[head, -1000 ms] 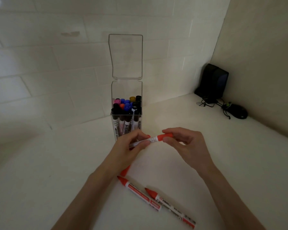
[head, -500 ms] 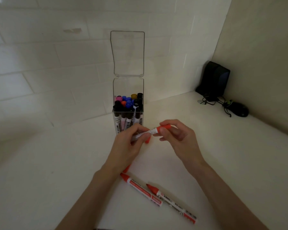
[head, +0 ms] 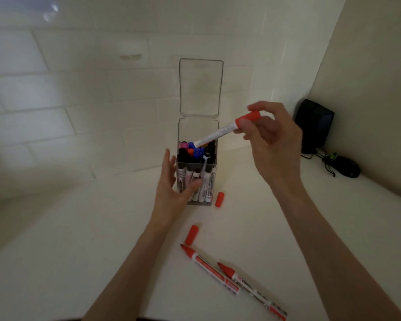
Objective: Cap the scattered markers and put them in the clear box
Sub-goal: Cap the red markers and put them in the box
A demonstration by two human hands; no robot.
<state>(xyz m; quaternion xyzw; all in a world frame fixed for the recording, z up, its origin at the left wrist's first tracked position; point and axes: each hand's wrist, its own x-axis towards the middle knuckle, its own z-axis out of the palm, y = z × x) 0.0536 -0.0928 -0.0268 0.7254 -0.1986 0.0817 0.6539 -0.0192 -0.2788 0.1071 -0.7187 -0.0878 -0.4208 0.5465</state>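
My right hand (head: 270,135) pinches a capped red marker (head: 220,133) by its cap end, tilted with its tail over the mouth of the clear box (head: 212,181). The box stands upright with its lid (head: 200,88) flipped up and several capped markers inside. My left hand (head: 171,188) rests against the box's left side, thumb on its front, fingers straight. Two uncapped red markers (head: 208,268) (head: 252,290) lie near me on the white surface. One loose red cap (head: 191,234) lies beside them, another (head: 219,199) by the box's right foot.
A white tiled wall runs behind the box. At the back right corner stand a small black device (head: 315,126) and a black mouse (head: 347,169) with a tangled cable. A beige wall closes the right side.
My left hand let go of the capped marker and moved to the box's side. My right hand lifted the marker up and over the box's mouth.
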